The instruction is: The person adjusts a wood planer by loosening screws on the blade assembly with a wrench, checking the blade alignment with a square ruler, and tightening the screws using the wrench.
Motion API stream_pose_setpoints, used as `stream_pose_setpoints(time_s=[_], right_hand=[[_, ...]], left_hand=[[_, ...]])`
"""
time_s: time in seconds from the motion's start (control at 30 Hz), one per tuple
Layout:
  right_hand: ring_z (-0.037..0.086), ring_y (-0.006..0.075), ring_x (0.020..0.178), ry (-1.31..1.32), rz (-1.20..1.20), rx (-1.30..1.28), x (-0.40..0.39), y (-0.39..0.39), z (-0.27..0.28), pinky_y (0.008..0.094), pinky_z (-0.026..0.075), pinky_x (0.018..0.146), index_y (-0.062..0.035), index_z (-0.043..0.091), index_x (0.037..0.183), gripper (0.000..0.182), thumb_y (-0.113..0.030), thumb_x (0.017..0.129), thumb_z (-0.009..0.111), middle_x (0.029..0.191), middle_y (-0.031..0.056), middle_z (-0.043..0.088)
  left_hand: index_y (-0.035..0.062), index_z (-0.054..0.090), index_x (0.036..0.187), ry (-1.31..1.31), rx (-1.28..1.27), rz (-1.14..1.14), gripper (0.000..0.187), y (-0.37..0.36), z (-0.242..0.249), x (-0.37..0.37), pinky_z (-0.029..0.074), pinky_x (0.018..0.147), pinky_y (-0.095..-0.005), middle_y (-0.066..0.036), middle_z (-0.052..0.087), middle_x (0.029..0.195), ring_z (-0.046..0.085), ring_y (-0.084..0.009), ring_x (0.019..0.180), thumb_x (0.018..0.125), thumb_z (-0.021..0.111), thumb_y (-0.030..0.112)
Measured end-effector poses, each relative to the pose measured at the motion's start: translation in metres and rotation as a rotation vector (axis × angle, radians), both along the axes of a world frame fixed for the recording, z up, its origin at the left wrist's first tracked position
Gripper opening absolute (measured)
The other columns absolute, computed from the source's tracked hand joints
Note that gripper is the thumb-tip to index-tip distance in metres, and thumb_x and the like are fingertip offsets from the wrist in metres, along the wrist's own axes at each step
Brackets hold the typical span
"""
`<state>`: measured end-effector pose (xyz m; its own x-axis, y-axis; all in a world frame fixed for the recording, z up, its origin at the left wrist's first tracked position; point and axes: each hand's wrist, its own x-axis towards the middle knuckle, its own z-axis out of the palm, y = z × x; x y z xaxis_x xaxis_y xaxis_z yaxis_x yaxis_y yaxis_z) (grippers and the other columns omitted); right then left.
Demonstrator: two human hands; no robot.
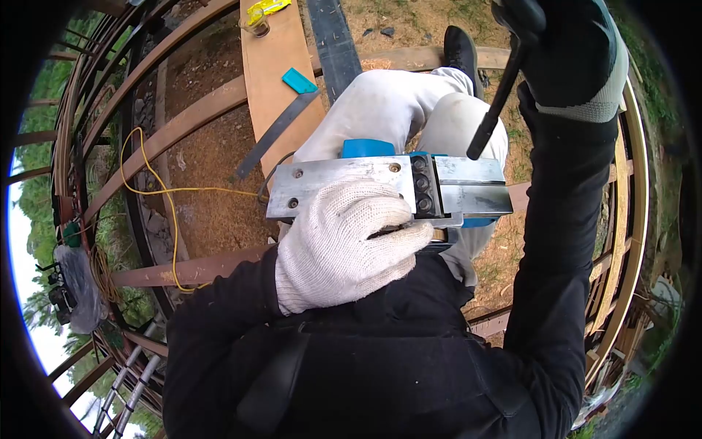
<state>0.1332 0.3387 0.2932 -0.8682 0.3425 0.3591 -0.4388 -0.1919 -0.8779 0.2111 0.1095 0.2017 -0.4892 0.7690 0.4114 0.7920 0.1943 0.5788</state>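
Observation:
An electric hand planer (pixel 344 172) lies upside down across my lap, its metal sole facing up and bits of blue body showing at the edges. My left hand (pixel 355 238), in a white knit glove, is closed around the planer's near side, thumb and fingers over the sole's edge. Beside those fingers, the bolted blade drum (pixel 422 183) is exposed. At the upper right, my right hand (pixel 574 62), in a glove with a dark coating and white cuff, grips a black socket wrench (pixel 497 106). The wrench's lower end is above the right part of the sole, apparently apart from the bolts.
A board (pixel 267 58) at the back bears a square with a turquoise handle (pixel 298 80), a glass cup (pixel 257 28) and a yellow packet (pixel 269 7). A yellow cord (pixel 172 192) loops at the left. Wooden beams (pixel 190 121) cross above the ground around my legs.

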Motion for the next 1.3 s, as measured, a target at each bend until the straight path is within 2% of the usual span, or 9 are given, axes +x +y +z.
stream_pose_setpoints(time_s=[0.17, 0.47, 0.53, 0.63, 0.73, 0.83, 0.93, 1.07, 1.3], right_hand=[[0.035, 0.0045, 0.043, -0.009, 0.38, -0.042, -0.012, 0.008, -0.013, 0.0215, 0.028, 0.038, -0.0016, 0.06, 0.133, 0.045, -0.038, 0.111, 0.046, 0.078, 0.0013, 0.061], [0.036, 0.0063, 0.04, -0.072, 0.44, -0.041, -0.016, -0.009, -0.041, 0.0227, 0.029, 0.038, 0.0049, 0.059, 0.133, 0.055, -0.043, 0.111, 0.046, 0.073, 0.0037, 0.062], [0.035, 0.0063, 0.039, 0.054, 0.509, 0.043, -0.017, -0.011, -0.042, 0.0226, 0.029, 0.038, 0.0055, 0.059, 0.133, 0.057, -0.045, 0.11, 0.047, 0.072, 0.0034, 0.061], [0.034, 0.0064, 0.039, -0.13, 0.494, -0.123, -0.014, -0.011, -0.04, 0.0227, 0.028, 0.038, 0.0056, 0.058, 0.134, 0.061, -0.049, 0.109, 0.049, 0.065, 0.0029, 0.057], [0.034, 0.0071, 0.038, 0.144, 0.72, -0.161, -0.033, 0.001, -0.069, 0.0232, 0.029, 0.039, 0.0054, 0.056, 0.137, 0.065, -0.052, 0.107, 0.05, 0.057, 0.0027, 0.051], [0.035, 0.008, 0.037, 0.051, 0.722, -0.138, -0.031, -0.001, -0.063, 0.0238, 0.03, 0.039, 0.0055, 0.054, 0.138, 0.068, -0.054, 0.106, 0.052, 0.054, 0.0033, 0.048], [0.035, 0.0088, 0.036, -0.138, 0.654, -0.288, -0.023, -0.004, -0.055, 0.0242, 0.031, 0.04, 0.006, 0.053, 0.14, 0.07, -0.055, 0.104, 0.054, 0.055, 0.0044, 0.05], [0.038, 0.0088, 0.037, 0.053, 0.851, -0.336, -0.038, 0.005, -0.078, 0.024, 0.034, 0.041, 0.0061, 0.051, 0.143, 0.071, -0.054, 0.104, 0.055, 0.057, 0.0049, 0.052], [0.04, 0.0086, 0.037, 0.125, 0.919, -0.251, -0.043, 0.008, -0.081, 0.0241, 0.037, 0.043, 0.0068, 0.049, 0.144, 0.068, -0.049, 0.106, 0.053, 0.059, 0.0056, 0.054]], left_hand=[[0.0144, 0.079, 0.11, 0.01, -0.041, 0.015, 0.043, 0.002, 0.005, 0.0, 0.055, 0.089, -0.0467, -0.009, 0.069, 0.101, 0.067, -0.0317, 0.099, 0.068, 0.086, 0.017], [0.0176, 0.08, 0.115, 0.034, -0.05, 0.025, 0.044, 0.004, 0.007, 0.003, 0.054, 0.092, -0.0478, -0.008, 0.069, 0.098, 0.067, -0.032, 0.099, 0.071, 0.085, 0.018], [0.0195, 0.08, 0.115, 0.028, -0.057, 0.027, 0.044, 0.003, 0.006, 0.003, 0.053, 0.093, -0.0483, -0.007, 0.069, 0.099, 0.067, -0.0318, 0.1, 0.071, 0.085, 0.019], [0.0206, 0.08, 0.115, 0.011, -0.087, 0.024, 0.045, 0.002, 0.007, 0.005, 0.053, 0.094, -0.0481, -0.006, 0.068, 0.099, 0.066, -0.0316, 0.102, 0.07, 0.085, 0.019], [0.0207, 0.08, 0.115, 0.022, -0.064, 0.032, 0.046, 0.002, 0.006, 0.006, 0.053, 0.094, -0.0476, -0.005, 0.067, 0.1, 0.065, -0.0313, 0.104, 0.07, 0.085, 0.02], [0.0208, 0.08, 0.116, 0.036, -0.071, 0.04, 0.047, 0.001, 0.005, 0.007, 0.052, 0.094, -0.0476, -0.005, 0.066, 0.1, 0.065, -0.0311, 0.104, 0.07, 0.085, 0.02], [0.0211, 0.079, 0.116, 0.035, -0.071, 0.028, 0.047, 0.001, 0.005, 0.006, 0.052, 0.095, -0.0476, -0.005, 0.066, 0.101, 0.065, -0.0308, 0.105, 0.069, 0.086, 0.02], [0.0215, 0.079, 0.117, 0.032, -0.064, 0.026, 0.048, 0.002, 0.005, 0.006, 0.052, 0.096, -0.0477, -0.004, 0.065, 0.102, 0.065, -0.0307, 0.107, 0.069, 0.086, 0.021], [0.0221, 0.079, 0.117, 0.04, -0.076, 0.036, 0.049, 0.001, 0.006, 0.007, 0.052, 0.095, -0.0469, -0.003, 0.065, 0.103, 0.064, -0.0299, 0.107, 0.069, 0.086, 0.021]])
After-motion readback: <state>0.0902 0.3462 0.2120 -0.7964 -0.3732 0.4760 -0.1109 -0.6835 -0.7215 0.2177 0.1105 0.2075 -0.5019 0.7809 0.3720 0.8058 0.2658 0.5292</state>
